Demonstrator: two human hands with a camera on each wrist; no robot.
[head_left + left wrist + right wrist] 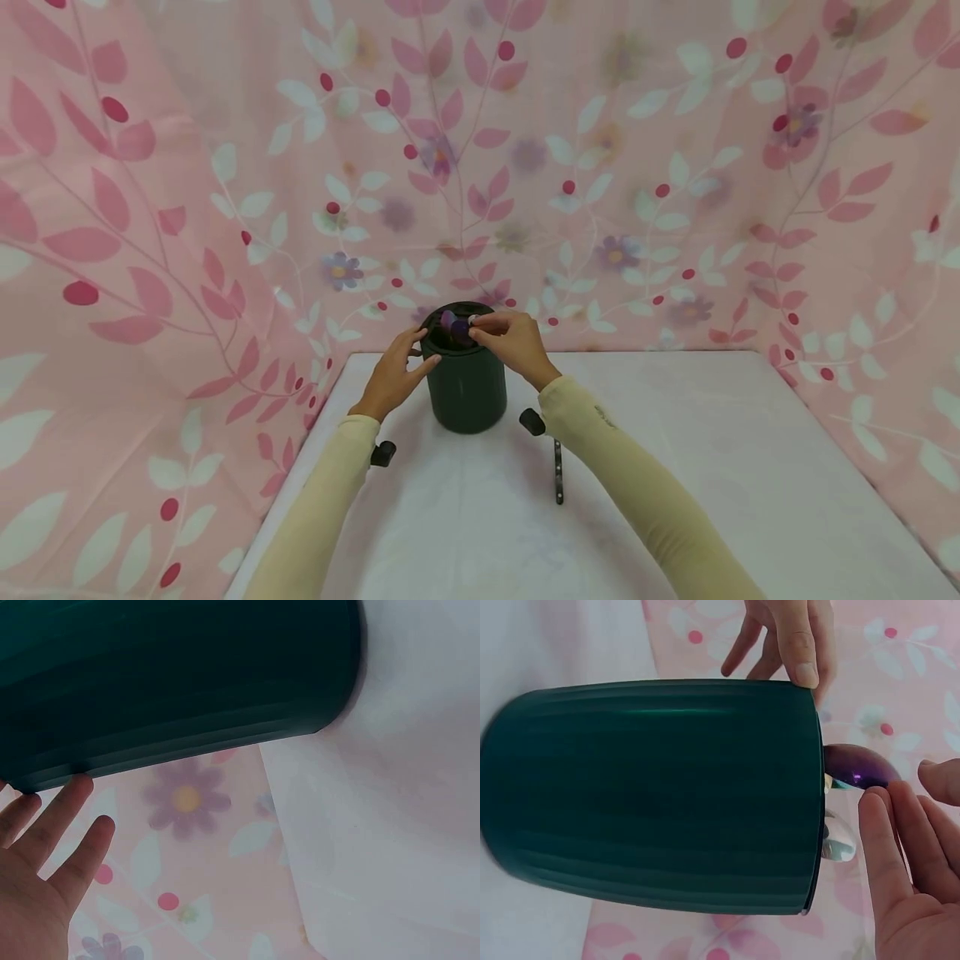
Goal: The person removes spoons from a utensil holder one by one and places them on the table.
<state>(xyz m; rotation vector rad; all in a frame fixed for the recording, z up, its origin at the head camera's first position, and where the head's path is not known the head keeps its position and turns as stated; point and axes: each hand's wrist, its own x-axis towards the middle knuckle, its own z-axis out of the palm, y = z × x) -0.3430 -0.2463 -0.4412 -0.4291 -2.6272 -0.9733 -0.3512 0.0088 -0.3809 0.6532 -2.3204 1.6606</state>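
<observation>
A dark green container [467,392] stands upright on the table, with several spoons inside, bowls up. A purple spoon [855,765] and a shiny silver spoon [838,838] stick out past its rim. My left hand [393,375] touches the container at the left of the rim, thumb in front and fingers spread along the side. At the purple spoon's tip is my right hand [517,340]; its fingertips are right at the bowl's edge, while the thumb stands apart in the right wrist view. The spoons' handles are hidden inside the container.
The white-covered table [675,433] backs onto a pink floral curtain [540,167]. A thin dark strip with light dots [558,473] shows beside the right forearm. Small black devices [532,422] show by both wrists.
</observation>
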